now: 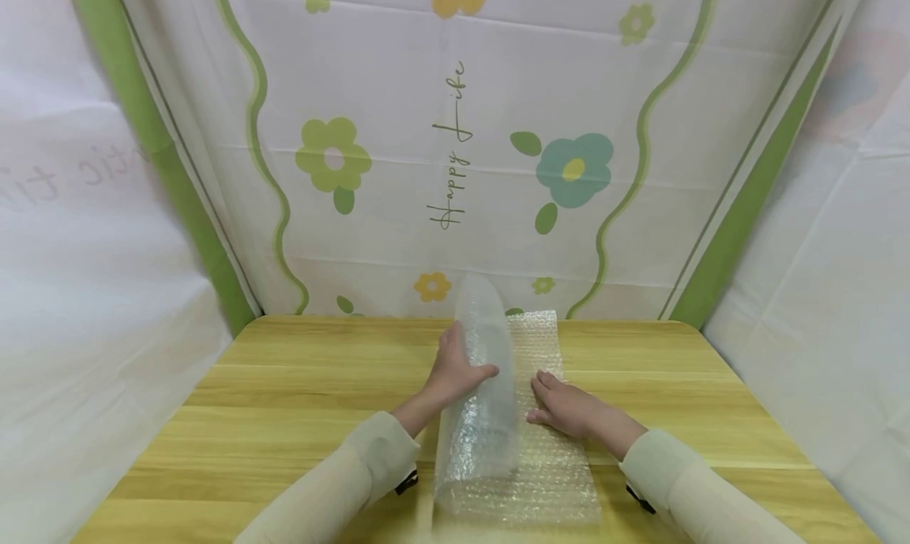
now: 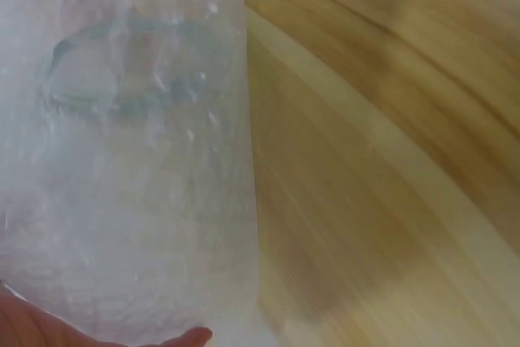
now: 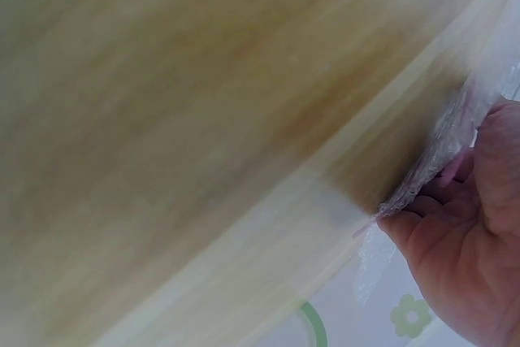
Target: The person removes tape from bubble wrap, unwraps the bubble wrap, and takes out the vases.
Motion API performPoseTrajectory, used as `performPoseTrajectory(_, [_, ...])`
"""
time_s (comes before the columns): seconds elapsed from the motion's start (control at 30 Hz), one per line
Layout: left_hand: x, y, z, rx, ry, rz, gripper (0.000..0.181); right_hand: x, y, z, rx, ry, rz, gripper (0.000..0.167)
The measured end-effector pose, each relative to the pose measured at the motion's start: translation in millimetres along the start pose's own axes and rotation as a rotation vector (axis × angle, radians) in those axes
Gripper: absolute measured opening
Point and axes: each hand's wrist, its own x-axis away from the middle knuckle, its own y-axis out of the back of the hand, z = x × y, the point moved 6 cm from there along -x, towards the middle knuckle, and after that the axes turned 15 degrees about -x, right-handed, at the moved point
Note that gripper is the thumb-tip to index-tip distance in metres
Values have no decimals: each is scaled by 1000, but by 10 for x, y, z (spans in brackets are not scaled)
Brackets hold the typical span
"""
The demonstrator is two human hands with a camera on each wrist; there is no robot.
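Near the middle of the table, a loose roll of clear bubble wrap (image 1: 486,433) has its free flap (image 1: 550,485) spread flat to the right. Through the layers in the left wrist view shows a round, greenish clear rim (image 2: 126,107), like that of a glass vessel; the rest of it is blurred. My left hand (image 1: 458,370) grips the roll from its left side, thumb across the front and fingers behind. On the flap, my right hand (image 1: 572,408) rests with its fingers extended toward the roll. Its fingertips touch the film in the right wrist view.
The wooden table (image 1: 298,394) has rounded far corners. Behind it hangs a white curtain (image 1: 384,78) printed with flowers and lettering. Further white fabric panels (image 1: 839,291) close in on both sides.
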Motion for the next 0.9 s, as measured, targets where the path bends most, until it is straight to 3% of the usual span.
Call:
performPoseTrajectory(0.4, [34,117,98,118,20,31,106,26,8,16,-3,-5,2,73])
performPoseTrajectory(0.7, [50,87,186,77,58,102,108,17,7,13,5,7,-3,72])
performPoseTrajectory(0.9, [42,97,179,4,36,89,108,14,11,19,12,13,-3,71])
